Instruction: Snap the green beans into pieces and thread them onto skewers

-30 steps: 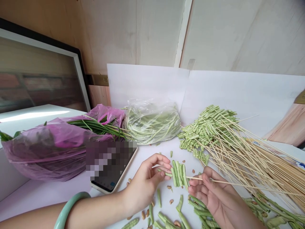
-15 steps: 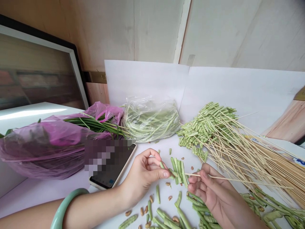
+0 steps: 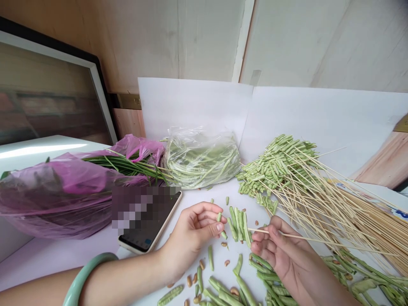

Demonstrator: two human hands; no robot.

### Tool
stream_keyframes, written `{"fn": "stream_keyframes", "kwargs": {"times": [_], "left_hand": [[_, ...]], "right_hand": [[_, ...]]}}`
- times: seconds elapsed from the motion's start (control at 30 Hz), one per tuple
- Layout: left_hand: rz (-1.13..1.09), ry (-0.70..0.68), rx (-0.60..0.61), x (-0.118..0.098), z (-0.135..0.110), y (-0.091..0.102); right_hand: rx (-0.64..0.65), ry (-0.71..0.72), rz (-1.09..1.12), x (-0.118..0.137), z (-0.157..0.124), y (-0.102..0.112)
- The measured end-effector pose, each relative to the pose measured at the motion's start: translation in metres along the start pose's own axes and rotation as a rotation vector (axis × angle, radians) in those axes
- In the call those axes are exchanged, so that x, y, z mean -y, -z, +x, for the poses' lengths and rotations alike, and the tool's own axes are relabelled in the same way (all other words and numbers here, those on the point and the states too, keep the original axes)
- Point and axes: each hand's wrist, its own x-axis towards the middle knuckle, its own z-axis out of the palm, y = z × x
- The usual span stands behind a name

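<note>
My left hand [image 3: 191, 238], with a green bangle [image 3: 83, 277] on its wrist, pinches a short green bean piece [image 3: 219, 220] between thumb and fingers. My right hand [image 3: 283, 257] holds a thin bamboo skewer [image 3: 318, 240] that carries several bean pieces [image 3: 238, 222] threaded side by side near its tip. The bean piece in my left hand sits just left of that threaded row. Loose bean pieces [image 3: 242, 284] and brown seeds [image 3: 227, 263] lie on the white table under both hands.
A pile of finished bean skewers [image 3: 287, 170] fans out at the right. A clear bag of long beans [image 3: 200, 159] stands behind, a purple bag of chives [image 3: 70, 187] at the left. A phone [image 3: 149, 221] lies beside my left hand.
My left hand has drawn its bean piece slightly away from the threaded row and turned it upright. The right hand and skewer have barely shifted.
</note>
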Motion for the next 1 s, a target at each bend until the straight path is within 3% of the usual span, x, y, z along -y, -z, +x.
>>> {"fn": "stream_keyframes", "kwargs": {"times": [0.57,1.0], "left_hand": [[-0.115,0.098,-0.008,0.0013,-0.0028,-0.0049],[-0.106,0.122,-0.028,0.001,-0.0022,-0.0049]], "right_hand": [[0.16,0.009,-0.028,0.0013,-0.0031,-0.0068],[0.078,0.011,-0.089,-0.0001,-0.0063,-0.0028]]}}
